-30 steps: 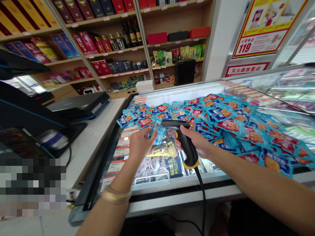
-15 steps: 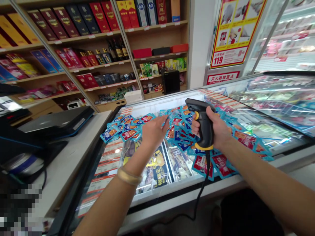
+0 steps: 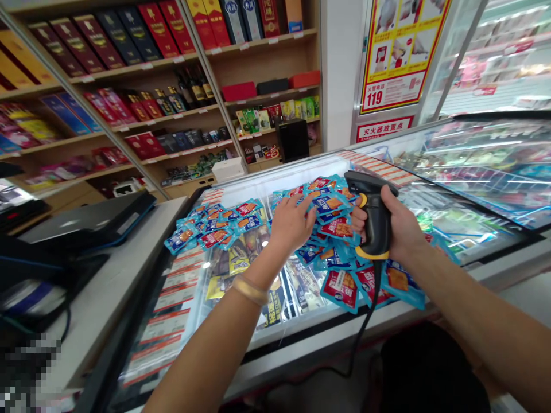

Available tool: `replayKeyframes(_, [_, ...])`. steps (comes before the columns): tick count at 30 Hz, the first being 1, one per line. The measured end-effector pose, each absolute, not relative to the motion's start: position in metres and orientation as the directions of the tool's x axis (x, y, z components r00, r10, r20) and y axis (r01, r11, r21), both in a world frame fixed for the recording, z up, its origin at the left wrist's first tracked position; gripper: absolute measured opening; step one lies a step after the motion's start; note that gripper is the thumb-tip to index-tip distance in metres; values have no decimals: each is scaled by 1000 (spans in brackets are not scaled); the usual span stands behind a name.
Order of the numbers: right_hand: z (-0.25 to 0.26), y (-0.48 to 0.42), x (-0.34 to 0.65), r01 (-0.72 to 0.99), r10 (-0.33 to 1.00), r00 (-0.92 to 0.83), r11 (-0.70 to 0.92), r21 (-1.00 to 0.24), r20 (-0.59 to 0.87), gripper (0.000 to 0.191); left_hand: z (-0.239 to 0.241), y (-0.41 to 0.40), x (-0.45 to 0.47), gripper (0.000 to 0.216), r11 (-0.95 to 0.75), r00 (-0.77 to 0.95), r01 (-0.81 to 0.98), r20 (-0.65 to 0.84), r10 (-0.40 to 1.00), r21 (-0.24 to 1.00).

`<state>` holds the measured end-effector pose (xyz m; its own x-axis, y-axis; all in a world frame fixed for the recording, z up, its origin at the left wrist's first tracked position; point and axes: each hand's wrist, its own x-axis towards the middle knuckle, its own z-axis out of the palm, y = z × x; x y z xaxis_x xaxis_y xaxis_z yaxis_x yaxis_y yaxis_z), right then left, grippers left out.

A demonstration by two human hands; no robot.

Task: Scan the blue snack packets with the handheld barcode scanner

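My right hand (image 3: 402, 223) is wrapped round the handle of a black and yellow barcode scanner (image 3: 376, 223), whose head points left over the pile. A cable runs down from its grip. My left hand (image 3: 293, 221), with a gold bangle (image 3: 250, 290) on the wrist, reaches onto the larger pile of small blue-edged snack packets (image 3: 338, 226). Its fingers are stretched out and touch the packets at the pile's left side. A smaller pile of the same packets (image 3: 215, 226) lies farther left. Both piles rest on the glass top of a freezer (image 3: 241, 338).
Beside the freezer on the left is a counter (image 3: 107, 281) with a flat black device (image 3: 92, 218). Shelves (image 3: 258, 43) of boxes and bottles stand behind. A white box (image 3: 229, 168) sits past the freezer's far edge. The scanner cable (image 3: 356, 338) hangs over the front edge.
My left hand has moved right, and its fingers have spread onto the larger pile. My right hand has shifted right with the scanner. Packets on the right of the pile have been moved.
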<state>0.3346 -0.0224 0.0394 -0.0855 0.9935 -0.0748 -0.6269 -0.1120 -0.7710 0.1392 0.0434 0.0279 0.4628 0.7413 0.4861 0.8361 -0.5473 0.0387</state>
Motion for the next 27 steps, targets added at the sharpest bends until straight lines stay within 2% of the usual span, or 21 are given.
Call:
replayKeyframes(4, [49,-19,306,-606,988,-152,-111,-788,-22,42,25,58,90,41,-423,331,903,512,793,72])
replayKeyframes(8, [50,-7,258,-612,958,-286,-195,-767,-15,41,19,83,30,44,-247,189,966,447,874,74])
replayKeyframes(12, [43,11,210,-586,905,-407,-361,-725,-122,41,15,109,-19,50,-152,131,988,333,934,36])
replayKeyframes(17, [30,31,178,-572,900,-364,-420,-705,-241,39,11,141,-42,60,-173,179,984,170,969,-46])
replayKeyframes(21, [17,36,175,-561,907,-333,-411,-718,-259,40,5,160,-41,65,-256,256,967,61,965,-7])
replayKeyframes(27, [10,30,178,-549,906,-365,-396,-736,-214,44,-4,146,-43,64,-334,332,942,77,940,20])
